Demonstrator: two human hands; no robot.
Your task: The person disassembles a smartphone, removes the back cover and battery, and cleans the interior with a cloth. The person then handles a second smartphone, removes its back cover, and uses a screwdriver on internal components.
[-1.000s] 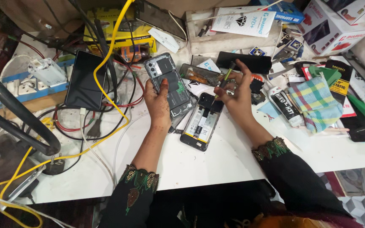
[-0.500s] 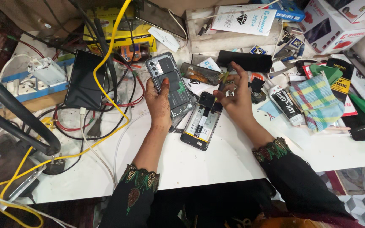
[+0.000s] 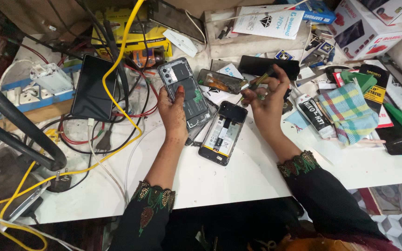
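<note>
I look down on a white worktop, crowded along its far edge and barer toward me. My left hand has its grip closed around an opened grey phone with its back off and its battery and green board showing, held tilted just above the surface. My right hand is pinched shut on a thin yellow-handled tool, its tip pointing left toward the phones. Between the two hands a second opened phone with a pale battery and black frame lies flat on the worktop, angled, just beside my left wrist. A third stripped phone body with orange parts rests behind it.

To the left, a black glass slab lies among tangled black, red and white wires, and a thick yellow cable loops across them down to the near left corner. A blue-and-white power strip sits at the far left, with dark curved metal arms crossing in front of it. To the right lie a checked blue, green and yellow cloth, a black-and-white glue tube and cardboard boxes stacked at the back. Patterned floor tiles show at lower right beyond the worktop edge.
</note>
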